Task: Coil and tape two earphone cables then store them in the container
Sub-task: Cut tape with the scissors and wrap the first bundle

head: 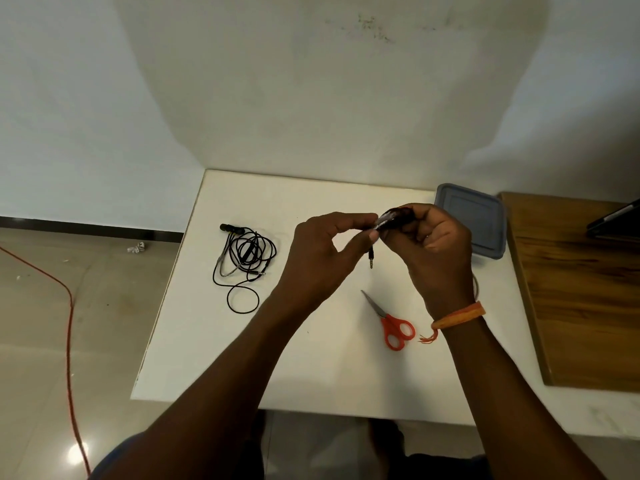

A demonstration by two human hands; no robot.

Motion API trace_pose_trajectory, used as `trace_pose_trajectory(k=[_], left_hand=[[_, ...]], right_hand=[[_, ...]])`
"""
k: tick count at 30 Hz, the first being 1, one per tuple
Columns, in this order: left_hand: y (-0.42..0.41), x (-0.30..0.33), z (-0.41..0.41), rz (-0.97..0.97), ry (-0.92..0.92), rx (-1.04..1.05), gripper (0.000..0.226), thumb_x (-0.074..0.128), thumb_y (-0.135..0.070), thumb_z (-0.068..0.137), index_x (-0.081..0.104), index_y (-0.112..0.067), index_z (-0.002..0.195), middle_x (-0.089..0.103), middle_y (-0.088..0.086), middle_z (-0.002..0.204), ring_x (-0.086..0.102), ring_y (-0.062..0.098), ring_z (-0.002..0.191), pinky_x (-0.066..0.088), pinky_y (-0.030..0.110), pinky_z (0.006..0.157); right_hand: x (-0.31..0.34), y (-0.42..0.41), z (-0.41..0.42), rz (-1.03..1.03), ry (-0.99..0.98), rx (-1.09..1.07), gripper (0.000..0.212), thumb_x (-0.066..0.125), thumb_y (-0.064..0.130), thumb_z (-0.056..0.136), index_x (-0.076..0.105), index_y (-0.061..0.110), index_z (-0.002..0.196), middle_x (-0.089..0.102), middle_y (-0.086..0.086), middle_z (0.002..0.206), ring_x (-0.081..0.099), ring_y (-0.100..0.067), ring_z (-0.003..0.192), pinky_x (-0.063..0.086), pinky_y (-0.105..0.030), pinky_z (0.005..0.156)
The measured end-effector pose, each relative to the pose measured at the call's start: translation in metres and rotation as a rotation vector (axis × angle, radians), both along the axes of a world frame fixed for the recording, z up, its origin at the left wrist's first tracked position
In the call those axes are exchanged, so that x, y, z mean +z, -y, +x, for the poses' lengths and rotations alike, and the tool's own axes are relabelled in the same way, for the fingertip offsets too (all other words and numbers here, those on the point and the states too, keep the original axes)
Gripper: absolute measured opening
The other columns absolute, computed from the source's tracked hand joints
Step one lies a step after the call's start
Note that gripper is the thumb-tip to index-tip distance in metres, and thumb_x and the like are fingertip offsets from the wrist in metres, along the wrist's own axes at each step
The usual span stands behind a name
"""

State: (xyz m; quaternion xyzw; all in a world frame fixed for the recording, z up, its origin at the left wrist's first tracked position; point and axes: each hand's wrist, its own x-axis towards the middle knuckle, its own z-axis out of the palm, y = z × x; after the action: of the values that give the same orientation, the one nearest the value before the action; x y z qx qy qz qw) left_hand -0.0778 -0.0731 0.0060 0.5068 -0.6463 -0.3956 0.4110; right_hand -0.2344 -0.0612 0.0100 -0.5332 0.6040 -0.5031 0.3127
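White bench [311,358] butts into the wall corner at the far side; left edge drops to tiled floor, near edge sits just above the person's lap. A wooden board [571,289] runs along the right side and takes up that margin. Bare surface: centre-left between the hands and the loose cable, and the whole near strip.

Both hands up over bench centre, close together, fingertips nearly meeting. Right hand [433,244] grips a coiled earphone bundle [398,216], fingers curled round it; most of the coil is hidden in the fist. Left hand [322,258] pinches something pale and shiny at the bundle's left end between thumb and forefinger, looks like tape, can't confirm. Jack plug [371,261] hangs straight down from the bundle, clear of the bench.

Second earphone cable [244,261] lies loose and tangled on the bench, left of the left hand, well apart from it, near the left edge.

Grey container [474,220], lid on, at the far right just behind the right hand, beside the board.

Orange-handled scissors [391,320] flat on the bench, near side of the hands, blades pointing far-left.

Red cord [69,323] trails on the floor at left.
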Motion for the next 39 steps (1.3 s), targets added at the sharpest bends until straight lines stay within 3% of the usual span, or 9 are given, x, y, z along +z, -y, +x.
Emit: trace_pose_trajectory(k=[4,7,11,14,20,24,28,32,39], left_hand=[[-0.001,0.001,0.000,0.074,-0.067,-0.010,0.013,0.074,-0.022,0.085,0.076,-0.024,0.098,0.074,-0.015,0.089,0.069,0.001,0.083,0.047,0.019,0.088],[0.004,0.002,0.004,0.177,-0.158,-0.032,0.010,0.066,-0.014,0.091,0.075,-0.013,0.092,0.072,-0.002,0.077,0.068,0.007,0.067,0.052,0.019,0.072],[0.003,-0.002,0.004,0.229,-0.106,-0.072,0.016,0.056,-0.015,0.097,0.068,-0.006,0.092,0.064,0.000,0.074,0.058,0.005,0.064,0.046,0.014,0.064],[0.002,-0.004,0.002,0.275,-0.140,-0.079,0.018,0.052,-0.013,0.099,0.068,-0.007,0.096,0.064,0.001,0.079,0.056,0.002,0.068,0.045,0.014,0.065],[0.005,-0.003,0.006,0.409,-0.336,-0.096,0.020,0.051,-0.010,0.099,0.071,-0.007,0.101,0.068,0.002,0.082,0.061,0.008,0.076,0.054,0.023,0.072],[0.006,-0.001,0.013,0.529,-0.378,-0.165,0.022,0.050,-0.017,0.100,0.071,-0.011,0.103,0.069,0.000,0.084,0.063,0.009,0.080,0.053,0.026,0.076],[0.005,0.004,0.018,0.721,-0.555,-0.319,0.025,0.044,-0.022,0.102,0.066,-0.011,0.102,0.064,0.002,0.085,0.061,0.018,0.079,0.050,0.039,0.084],[0.004,0.007,0.019,0.731,-0.463,-0.331,0.029,0.039,-0.018,0.104,0.065,-0.008,0.100,0.067,0.006,0.085,0.063,0.023,0.082,0.049,0.042,0.083],[0.000,0.001,0.010,0.688,-0.387,-0.298,0.032,0.040,-0.034,0.103,0.065,-0.014,0.099,0.066,0.001,0.083,0.062,0.018,0.081,0.051,0.037,0.082]], right_hand=[[0.002,-0.002,0.003,0.043,0.040,0.037,0.025,0.073,0.003,0.081,0.066,0.018,0.100,0.073,0.000,0.092,0.071,-0.013,0.086,0.059,-0.034,0.079],[0.003,-0.002,0.006,0.078,0.045,0.094,0.029,0.075,0.009,0.081,0.062,0.018,0.105,0.074,-0.001,0.091,0.071,-0.014,0.087,0.058,-0.038,0.084],[0.005,-0.003,0.008,-0.022,-0.178,0.095,0.058,0.076,0.007,0.080,0.042,0.016,0.127,0.072,0.005,0.081,0.067,-0.002,0.079,0.043,-0.005,0.083],[0.005,-0.005,0.015,-0.094,-0.275,0.067,0.055,0.071,0.002,0.083,0.041,0.007,0.129,0.070,0.000,0.078,0.064,-0.007,0.074,0.037,0.002,0.079],[0.002,-0.005,0.021,-0.091,-0.187,0.013,0.057,0.072,0.004,0.082,0.042,0.009,0.131,0.067,0.003,0.083,0.064,-0.004,0.077,0.048,-0.009,0.078],[0.005,-0.002,0.012,0.018,-0.037,-0.042,0.077,0.085,0.020,0.069,0.041,0.021,0.132,0.061,0.008,0.106,0.066,-0.006,0.076,0.054,-0.018,0.065],[0.007,0.003,0.002,0.156,0.044,0.072,0.068,0.081,0.032,0.066,0.050,0.021,0.125,0.071,0.002,0.095,0.070,-0.012,0.082,0.058,-0.029,0.076],[0.004,0.002,0.002,0.265,0.093,0.240,0.054,0.077,0.030,0.073,0.055,0.024,0.122,0.075,0.000,0.089,0.071,-0.014,0.088,0.056,-0.041,0.088],[0.001,0.002,0.004,0.212,0.072,0.198,0.046,0.074,0.014,0.081,0.056,0.019,0.123,0.075,0.000,0.080,0.072,-0.012,0.080,0.055,-0.028,0.084]])
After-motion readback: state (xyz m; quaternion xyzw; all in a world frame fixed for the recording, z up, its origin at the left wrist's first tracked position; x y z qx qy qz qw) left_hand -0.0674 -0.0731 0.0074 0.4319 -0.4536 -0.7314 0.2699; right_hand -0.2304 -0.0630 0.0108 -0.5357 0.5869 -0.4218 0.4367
